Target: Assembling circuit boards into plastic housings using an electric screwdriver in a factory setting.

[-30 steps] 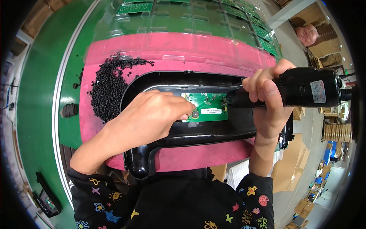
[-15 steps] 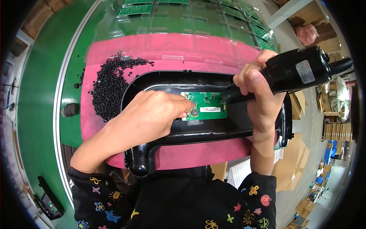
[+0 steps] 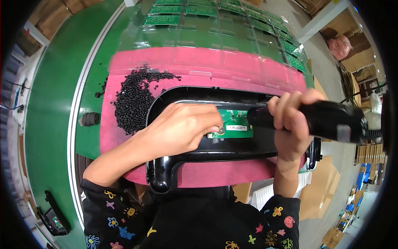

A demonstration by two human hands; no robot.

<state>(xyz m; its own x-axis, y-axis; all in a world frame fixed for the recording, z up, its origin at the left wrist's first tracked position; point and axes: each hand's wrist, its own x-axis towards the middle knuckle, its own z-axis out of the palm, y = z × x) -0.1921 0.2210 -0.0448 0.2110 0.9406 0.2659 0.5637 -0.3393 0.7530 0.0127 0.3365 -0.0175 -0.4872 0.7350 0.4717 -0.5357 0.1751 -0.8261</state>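
Observation:
A green circuit board lies inside a black plastic housing, which rests on a pink mat. My left hand reaches over the housing from the left. Its fingers are bent together at the left end of the board, and their tips are partly hidden. In my right hand is a black electric screwdriver, held nearly level with its cord running off to the right. The screwdriver's nose is at the right end of the board; whether it touches a screw cannot be seen.
Small black screws lie heaped left of the housing. Beyond it, a clear plastic tray holds several green boards. A dark roll sits on the green table. Another black housing is at lower left, and cardboard at right.
The screwdriver's rear has swung down from an upward tilt, while its nose stays by the board's right end. My left fingers remain at the board's left end. The whole view has shifted slightly.

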